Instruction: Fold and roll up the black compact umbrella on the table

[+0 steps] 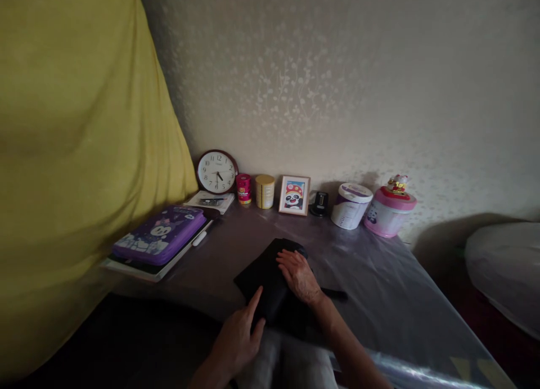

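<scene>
Head view: the black, folded-looking fabric article [262, 271] lies on the grey, glossy-covered table [388, 304]. Your right hand [300, 277] rests flat on it, fingers extended, grasping nothing; your left hand [238, 337] is unclenched, index finger at its near-left edge. Folding appears partly complete; a narrow black strip [336, 294] remains outside, rightward.

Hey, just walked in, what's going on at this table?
Someone is handling a soft-looking black item on the table. The right hand rests flat on top of it; the left hand, partly open, is at its near left side. Behind, a clock and a picture frame stand near the wall.
</scene>
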`<action>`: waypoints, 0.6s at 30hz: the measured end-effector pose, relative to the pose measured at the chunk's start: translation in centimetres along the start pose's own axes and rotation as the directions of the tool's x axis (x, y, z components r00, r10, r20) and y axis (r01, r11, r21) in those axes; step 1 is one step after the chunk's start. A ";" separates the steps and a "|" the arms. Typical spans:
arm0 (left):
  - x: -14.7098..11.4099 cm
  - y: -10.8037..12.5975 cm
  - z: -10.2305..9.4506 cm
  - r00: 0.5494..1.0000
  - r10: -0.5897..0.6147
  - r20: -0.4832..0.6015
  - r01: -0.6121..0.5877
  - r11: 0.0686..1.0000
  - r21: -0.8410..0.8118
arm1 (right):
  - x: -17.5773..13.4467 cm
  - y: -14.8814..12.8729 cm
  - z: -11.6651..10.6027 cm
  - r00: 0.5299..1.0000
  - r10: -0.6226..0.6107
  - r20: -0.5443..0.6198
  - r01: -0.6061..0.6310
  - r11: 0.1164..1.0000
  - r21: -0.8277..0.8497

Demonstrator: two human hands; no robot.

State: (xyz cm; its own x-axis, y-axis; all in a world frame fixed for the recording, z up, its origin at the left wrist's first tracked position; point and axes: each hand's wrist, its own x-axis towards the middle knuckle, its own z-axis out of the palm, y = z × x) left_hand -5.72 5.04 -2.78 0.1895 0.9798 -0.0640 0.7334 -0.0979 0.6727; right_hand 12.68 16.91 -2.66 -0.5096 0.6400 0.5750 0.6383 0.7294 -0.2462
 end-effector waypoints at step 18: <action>-0.2 0.0 0.2 0.996 -0.092 0.004 0.091 0.977 -0.195 | -6.8 4.8 -4.8 0.838 0.541 -0.073 -0.487 0.801 0.347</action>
State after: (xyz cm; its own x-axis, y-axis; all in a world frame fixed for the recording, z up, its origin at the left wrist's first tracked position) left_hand -5.62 4.77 -2.90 0.1243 0.9839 -0.1285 0.6060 0.0273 0.7950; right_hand 21.97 14.88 -4.06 -0.0399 0.9131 0.4058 0.5591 0.3570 -0.7483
